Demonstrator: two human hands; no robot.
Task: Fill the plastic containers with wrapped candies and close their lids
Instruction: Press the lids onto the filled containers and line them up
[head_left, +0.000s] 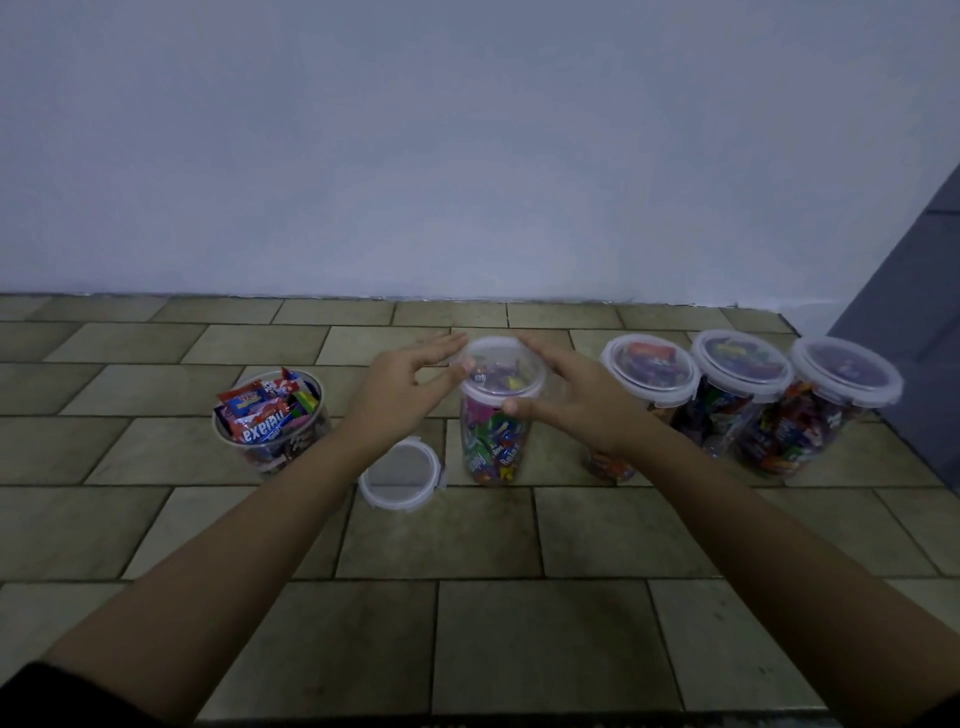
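Observation:
A tall clear container full of wrapped candies stands on the tiled floor in the middle, with a clear lid on top. My left hand is at the lid's left side, fingers straight, thumb tip touching the rim. My right hand reaches round the lid's right side, its thumb on the front rim and its straight fingers along the back edge. To the left is a lidless tub heaped with wrapped candies. A loose lid lies flat on the floor between the tub and the middle container.
Three candy-filled containers with lids on stand in a row at the right: one just behind my right hand, one beside it, and one nearest the dark panel. A pale wall runs behind them.

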